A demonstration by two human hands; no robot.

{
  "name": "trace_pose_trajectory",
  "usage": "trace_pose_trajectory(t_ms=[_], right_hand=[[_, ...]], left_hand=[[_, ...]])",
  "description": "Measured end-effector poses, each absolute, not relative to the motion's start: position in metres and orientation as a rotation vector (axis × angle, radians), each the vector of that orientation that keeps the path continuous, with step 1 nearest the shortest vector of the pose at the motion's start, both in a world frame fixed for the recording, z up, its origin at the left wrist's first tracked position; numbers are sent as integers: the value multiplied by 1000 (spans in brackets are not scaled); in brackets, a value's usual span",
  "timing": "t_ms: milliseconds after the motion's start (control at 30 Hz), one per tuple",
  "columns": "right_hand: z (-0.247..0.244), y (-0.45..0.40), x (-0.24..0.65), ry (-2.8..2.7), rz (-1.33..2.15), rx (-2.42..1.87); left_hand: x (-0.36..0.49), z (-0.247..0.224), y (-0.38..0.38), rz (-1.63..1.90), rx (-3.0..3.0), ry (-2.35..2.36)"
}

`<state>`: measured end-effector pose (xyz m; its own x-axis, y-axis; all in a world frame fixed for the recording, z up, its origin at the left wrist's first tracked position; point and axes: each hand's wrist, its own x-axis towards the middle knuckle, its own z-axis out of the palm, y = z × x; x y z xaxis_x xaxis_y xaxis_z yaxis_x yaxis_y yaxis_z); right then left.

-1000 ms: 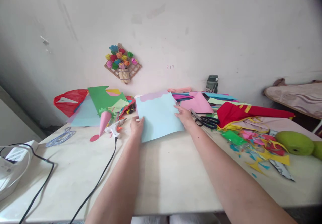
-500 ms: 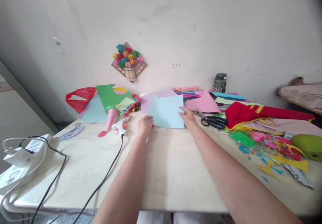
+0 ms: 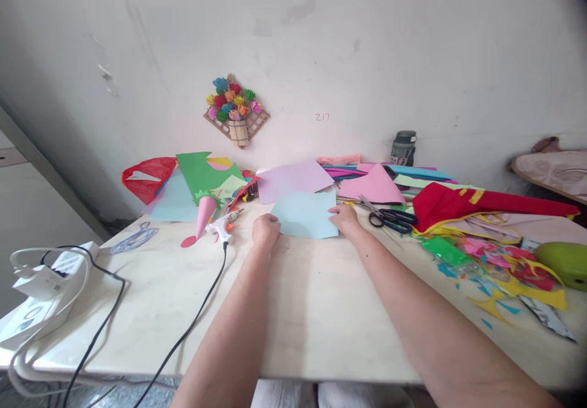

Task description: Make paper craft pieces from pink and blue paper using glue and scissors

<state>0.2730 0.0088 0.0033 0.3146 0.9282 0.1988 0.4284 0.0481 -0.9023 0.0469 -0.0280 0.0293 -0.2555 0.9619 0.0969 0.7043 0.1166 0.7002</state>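
Note:
A light blue sheet of paper (image 3: 305, 215) is in front of me, low over the middle of the table. My left hand (image 3: 266, 230) is closed at its left edge, fingers curled and partly hidden. At the right edge, my right hand (image 3: 345, 219) pinches the sheet between thumb and fingers. Behind it lies a lilac sheet (image 3: 293, 178). Black-handled scissors (image 3: 392, 218) rest just right of my right hand. A white glue gun (image 3: 221, 229) with a black cord sits left of my left hand, beside a pink paper cone (image 3: 205, 215) with a green fringe.
On the left are a power strip (image 3: 76, 267), cables and a red plastic bag (image 3: 149, 178). A green sheet (image 3: 202, 172) and a pink sheet (image 3: 371, 185) lie toward the wall. At right are a red apron-like cloth (image 3: 449, 206), paper scraps (image 3: 495, 285) and a green pouch (image 3: 562, 264).
The light blue sheet's far edge has come down, so it lies flatter and more of the lilac sheet shows behind it. Both hands stay at its sides.

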Motion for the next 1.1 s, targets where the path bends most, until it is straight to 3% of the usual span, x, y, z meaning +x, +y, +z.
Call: trace_pose_trajectory(t_ms=[167, 367, 600, 800, 1100], right_hand=[[2, 9, 274, -1322, 505, -1537], [-4, 18, 276, -1402, 294, -1594], [-12, 24, 277, -1469, 218, -1571], [2, 4, 268, -1765, -75, -1378], [19, -25, 238, -2298, 37, -1170]], left_hand=[[41, 36, -32, 744, 1778, 1770], [31, 37, -35, 794, 1733, 1253], [25, 24, -26, 847, 1739, 1368], [23, 18, -24, 919, 1689, 1352], [23, 18, -24, 975, 1574, 1304]])
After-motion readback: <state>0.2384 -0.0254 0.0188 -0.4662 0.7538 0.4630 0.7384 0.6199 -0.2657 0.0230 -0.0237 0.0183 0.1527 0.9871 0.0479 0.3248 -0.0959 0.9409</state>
